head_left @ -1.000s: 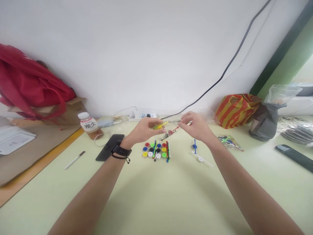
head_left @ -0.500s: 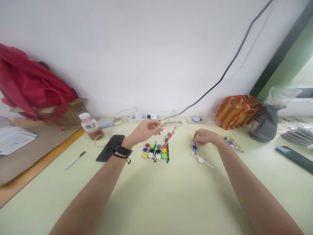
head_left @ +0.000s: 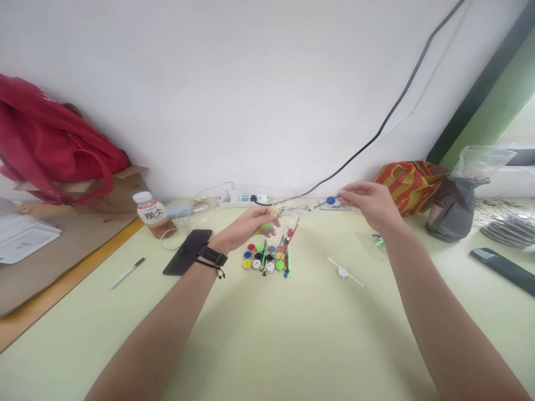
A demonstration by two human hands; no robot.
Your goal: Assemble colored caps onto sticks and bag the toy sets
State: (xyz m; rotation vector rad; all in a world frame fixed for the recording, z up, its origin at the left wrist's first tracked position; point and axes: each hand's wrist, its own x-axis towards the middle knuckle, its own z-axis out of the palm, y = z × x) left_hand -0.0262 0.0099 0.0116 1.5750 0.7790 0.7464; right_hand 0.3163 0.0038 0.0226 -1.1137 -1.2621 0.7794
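My left hand [head_left: 246,227] is raised above the middle of the table and pinches a thin yellow stick [head_left: 275,209]. Below it lies a group of small round discs [head_left: 257,265] in several colours, with thin coloured arrow-tipped sticks [head_left: 288,248] on and beside them. Off to the right, my right hand [head_left: 370,203] is closed on one end of a blue stick with a round blue disc [head_left: 330,200], held up in the air. A white stick with a round white disc [head_left: 343,273] rests on the table below that hand.
Left of the discs are a dark phone [head_left: 188,252], a drink bottle [head_left: 154,216] and a white-and-brown pen-like object [head_left: 127,273]. A power strip [head_left: 238,200] and glasses [head_left: 296,209] lie along the wall. A striped bag [head_left: 407,184] and grey bag [head_left: 451,209] stand at right.
My right hand has lifted the blue stick and disc off the table, upward and away from the white one. My left hand has stayed nearly in place with the yellow stick.
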